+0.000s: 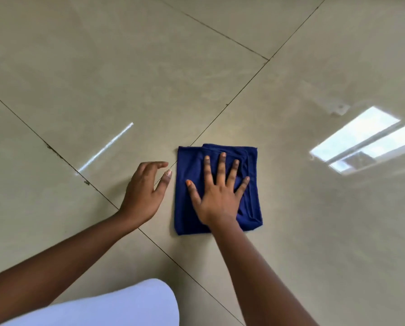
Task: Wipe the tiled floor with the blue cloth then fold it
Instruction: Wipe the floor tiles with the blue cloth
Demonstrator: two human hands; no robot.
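Note:
The blue cloth (187, 168) lies folded into a rough rectangle on the glossy beige tiled floor (102, 67), just right of where the grout lines cross. My right hand (218, 191) presses flat on the cloth's middle with fingers spread and straight. My left hand (145, 191) hovers just left of the cloth's left edge, fingers loosely bent, holding nothing and not touching the cloth.
Dark grout lines (55, 151) run diagonally across the tiles. A bright window reflection (366, 140) shines on the floor at the right. My knee in white fabric (126, 307) fills the bottom left of the view.

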